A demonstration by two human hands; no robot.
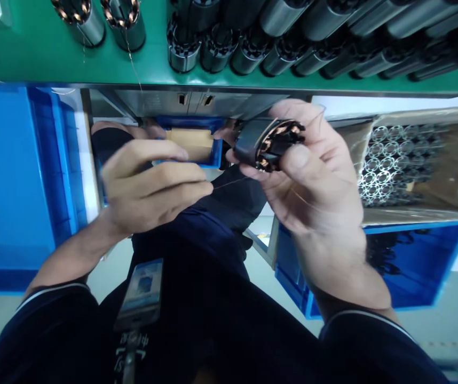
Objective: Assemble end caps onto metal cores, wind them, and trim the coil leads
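Note:
My right hand [317,165] grips a motor stator [255,141], a dark cylinder with copper windings and black slots at its end. It is tilted, with the wound end towards my thumb. A thin copper wire [231,184] runs from beneath the stator to the fingertips of my left hand [157,184]. Those fingers are pressed together on the wire's end, to the left of the stator and apart from it. Two wound stators [124,24] with loose wire tails stand on the green worktop [53,64] beyond my hands.
Several dark stators [249,56] crowd the worktop's right side. A box of metal rings [393,160] stands at right, above a blue bin [425,272] with black parts. Another blue bin [13,202] is at left. A small blue tray [216,154] with cardboard sits below the worktop.

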